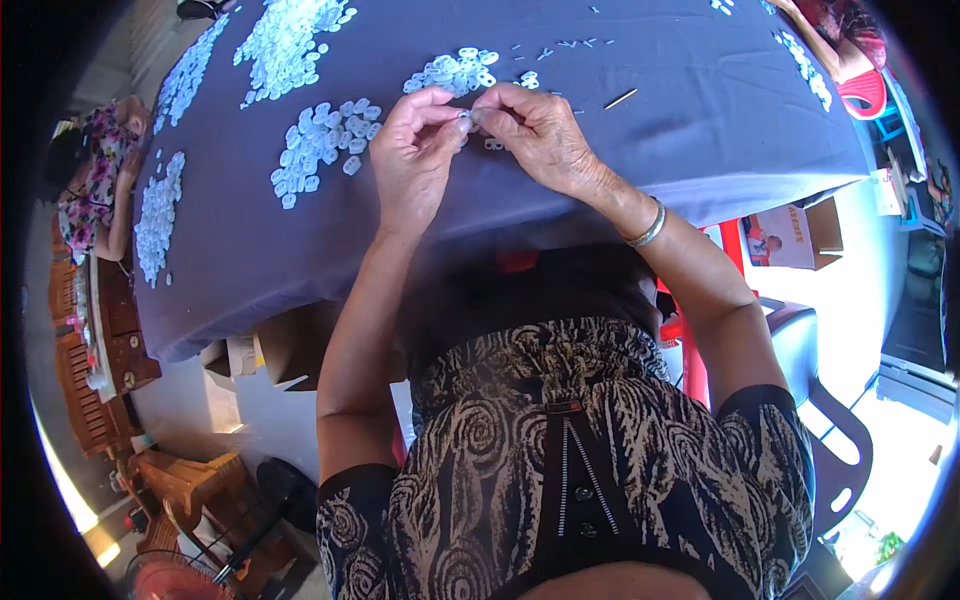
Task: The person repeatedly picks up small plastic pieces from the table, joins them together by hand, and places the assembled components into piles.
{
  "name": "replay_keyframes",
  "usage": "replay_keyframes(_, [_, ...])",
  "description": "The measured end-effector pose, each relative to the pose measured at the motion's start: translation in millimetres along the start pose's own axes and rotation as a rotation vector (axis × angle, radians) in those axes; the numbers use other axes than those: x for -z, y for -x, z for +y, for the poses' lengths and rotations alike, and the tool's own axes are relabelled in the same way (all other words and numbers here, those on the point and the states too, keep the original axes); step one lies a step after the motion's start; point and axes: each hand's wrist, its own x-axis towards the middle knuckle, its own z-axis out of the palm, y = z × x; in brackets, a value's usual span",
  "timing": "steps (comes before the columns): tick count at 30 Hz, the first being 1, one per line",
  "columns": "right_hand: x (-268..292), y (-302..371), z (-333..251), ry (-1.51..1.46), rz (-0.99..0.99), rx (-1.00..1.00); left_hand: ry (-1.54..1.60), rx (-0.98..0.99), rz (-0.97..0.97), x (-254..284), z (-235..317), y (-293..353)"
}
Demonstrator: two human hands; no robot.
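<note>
both hands (pixel 413 160) (pixel 545 140) angle inward, pinching a small pale piece (pixel 466 115) between them.

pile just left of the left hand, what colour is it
The pile looks whitish; head view.

Red chair (pixel 863 94), cardboard box (pixel 825 232).

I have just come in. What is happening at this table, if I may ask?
A person's left hand and right hand meet, fingertips pinching a small pale piece above the dark tablecloth. A loose pile of whitish pieces lies left of the hands, and a thin stick lies to their right. Other people are at the table's left and far right, near more such pieces.
</note>
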Motion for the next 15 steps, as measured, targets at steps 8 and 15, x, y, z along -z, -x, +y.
replay_keyframes(8, [59,-23,23,0.258,0.17,0.015,-0.002,-0.013,0.008,-1,-1,1])
replay_keyframes(15, [82,-25,44,0.636,0.054,0.162,0.008,0.015,0.01,-6,-5,3])
